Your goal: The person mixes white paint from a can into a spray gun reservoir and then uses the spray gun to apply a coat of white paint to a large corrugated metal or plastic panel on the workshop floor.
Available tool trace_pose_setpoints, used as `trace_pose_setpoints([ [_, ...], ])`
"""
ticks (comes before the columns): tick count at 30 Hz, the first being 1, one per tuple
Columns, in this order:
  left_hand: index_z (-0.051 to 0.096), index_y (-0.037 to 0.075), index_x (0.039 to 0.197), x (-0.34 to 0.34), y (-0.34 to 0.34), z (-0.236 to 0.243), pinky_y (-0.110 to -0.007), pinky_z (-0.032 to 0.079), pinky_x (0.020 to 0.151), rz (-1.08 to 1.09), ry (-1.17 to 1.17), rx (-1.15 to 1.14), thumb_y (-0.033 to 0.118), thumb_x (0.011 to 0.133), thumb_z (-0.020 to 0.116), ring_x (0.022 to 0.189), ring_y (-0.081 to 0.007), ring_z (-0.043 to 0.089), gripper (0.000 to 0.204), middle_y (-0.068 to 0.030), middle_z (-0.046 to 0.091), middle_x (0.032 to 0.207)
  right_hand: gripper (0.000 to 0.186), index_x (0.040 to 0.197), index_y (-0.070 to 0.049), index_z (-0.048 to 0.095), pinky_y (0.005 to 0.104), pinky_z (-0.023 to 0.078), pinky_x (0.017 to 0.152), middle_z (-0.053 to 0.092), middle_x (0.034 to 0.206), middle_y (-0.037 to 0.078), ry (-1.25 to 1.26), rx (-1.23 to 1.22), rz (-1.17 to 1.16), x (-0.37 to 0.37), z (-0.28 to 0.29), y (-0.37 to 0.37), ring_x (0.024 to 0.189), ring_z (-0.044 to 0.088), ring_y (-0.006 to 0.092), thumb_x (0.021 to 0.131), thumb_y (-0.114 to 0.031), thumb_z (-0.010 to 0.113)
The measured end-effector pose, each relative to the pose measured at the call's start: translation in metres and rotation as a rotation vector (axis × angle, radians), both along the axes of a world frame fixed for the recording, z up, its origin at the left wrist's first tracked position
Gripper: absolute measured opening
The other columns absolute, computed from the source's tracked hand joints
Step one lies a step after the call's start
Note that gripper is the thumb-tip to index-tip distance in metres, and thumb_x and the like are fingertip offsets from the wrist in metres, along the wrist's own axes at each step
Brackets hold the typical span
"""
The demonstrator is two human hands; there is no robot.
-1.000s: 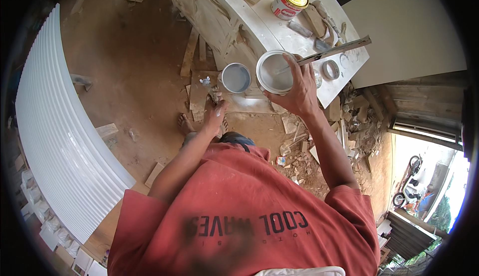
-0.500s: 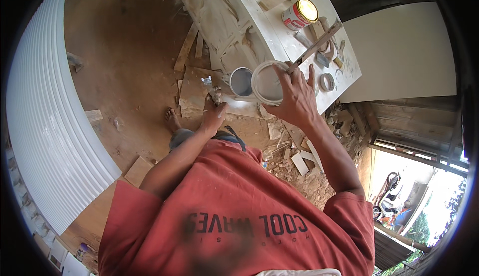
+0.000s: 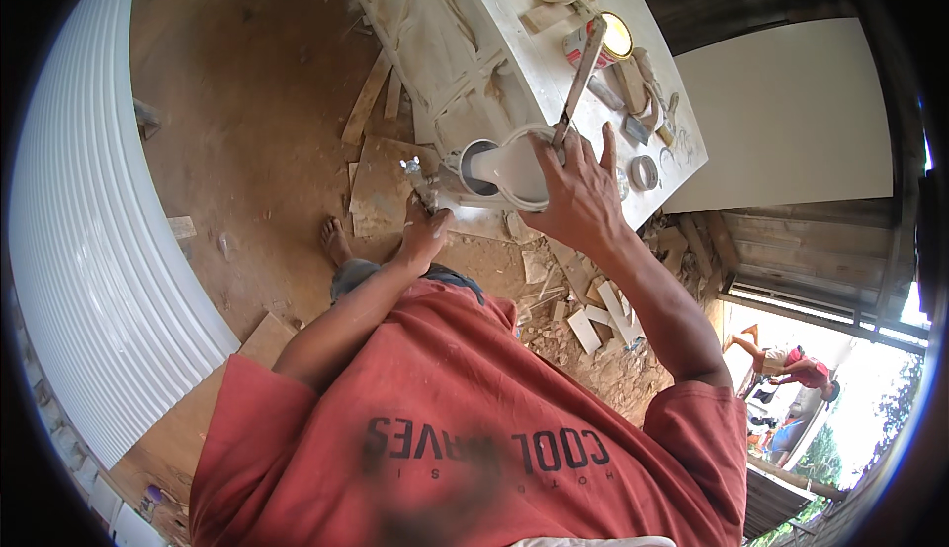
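My right hand (image 3: 585,196) grips a round white tub (image 3: 505,194) from its right side, with a flat stir stick (image 3: 581,83) pinned under the fingers and pointing up and away. Tilted left, the tub sends pale, whitish liquid (image 3: 486,165) over its rim into a grey metal cup (image 3: 478,188). Lower left, my left hand (image 3: 425,236) is wrapped round what looks like a spray gun (image 3: 424,191), with a shiny metal fitting (image 3: 410,166) at its top. The cup stands right beside the gun; how they join is hard to make out.
Beyond the tub stands a dusty white worktable (image 3: 534,58) with an open paint can (image 3: 615,38), a tape roll (image 3: 644,172), a scraper (image 3: 638,130) and rags. Wood offcuts (image 3: 585,330) litter the dirt floor. Corrugated white sheet (image 3: 89,221) lies left; a person (image 3: 791,364) is outside, right.
My right hand has tipped the tub further left, and liquid now runs into the cup. The stir stick has swung more upright. A person has appeared outside at the right.
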State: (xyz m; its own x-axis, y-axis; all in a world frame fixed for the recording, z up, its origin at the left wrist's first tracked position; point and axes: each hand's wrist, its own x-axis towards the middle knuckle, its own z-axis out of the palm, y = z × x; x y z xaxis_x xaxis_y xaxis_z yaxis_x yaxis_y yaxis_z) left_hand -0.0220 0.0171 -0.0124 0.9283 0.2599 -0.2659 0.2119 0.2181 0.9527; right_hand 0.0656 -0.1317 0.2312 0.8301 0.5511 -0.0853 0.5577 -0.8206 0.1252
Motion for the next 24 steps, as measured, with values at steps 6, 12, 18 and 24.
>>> trace_pose_setpoints([
  [6, 0.044, 0.0, 0.134, -0.007, 0.014, -0.037, -0.037, 0.041, 0.096, -0.25, 0.174, 0.078, 0.027, 0.087, 0.065, 0.113, -0.0264, 0.05, 0.059, -0.0159, 0.052, 0.125, 0.093, 0.14, -0.008, 0.048, 0.0647, 0.01, 0.117, 0.051, 0.127, 0.02, -0.042, -0.036, -0.05, -0.004, -0.002, -0.003, 0.126, 0.049, 0.0322, 0.063, -0.049, 0.082],
  [12, 0.049, 0.006, 0.13, 0.021, 0.008, -0.049, -0.03, 0.04, 0.078, -0.368, 0.147, 0.025, 0.021, 0.087, 0.062, 0.085, -0.0129, 0.046, 0.047, 0.0016, 0.047, 0.093, 0.077, 0.134, -0.006, 0.053, 0.0729, 0.007, 0.114, 0.045, 0.134, 0.025, -0.017, -0.151, -0.028, -0.001, 0.002, -0.022, 0.124, 0.051, 0.039, 0.069, -0.041, 0.072],
  [18, 0.046, 0.003, 0.132, 0.014, 0.006, -0.037, -0.034, 0.041, 0.082, -0.453, 0.196, -0.121, 0.019, 0.087, 0.06, 0.087, -0.0172, 0.046, 0.05, -0.0034, 0.047, 0.102, 0.067, 0.131, -0.007, 0.056, 0.0717, 0.008, 0.115, 0.047, 0.134, 0.026, -0.114, -0.08, -0.102, -0.038, 0.006, -0.038, 0.122, 0.051, 0.0383, 0.075, -0.042, 0.067],
  [24, 0.05, 0.004, 0.122, 0.041, 0.004, -0.072, -0.034, 0.042, 0.08, -0.474, 0.178, -0.178, 0.014, 0.085, 0.06, 0.087, -0.0164, 0.046, 0.039, -0.0029, 0.046, 0.101, 0.076, 0.124, -0.007, 0.057, 0.0699, 0.01, 0.115, 0.048, 0.129, 0.023, -0.123, -0.02, -0.211, -0.039, 0.006, -0.035, 0.121, 0.051, 0.036, 0.063, -0.047, 0.078],
])
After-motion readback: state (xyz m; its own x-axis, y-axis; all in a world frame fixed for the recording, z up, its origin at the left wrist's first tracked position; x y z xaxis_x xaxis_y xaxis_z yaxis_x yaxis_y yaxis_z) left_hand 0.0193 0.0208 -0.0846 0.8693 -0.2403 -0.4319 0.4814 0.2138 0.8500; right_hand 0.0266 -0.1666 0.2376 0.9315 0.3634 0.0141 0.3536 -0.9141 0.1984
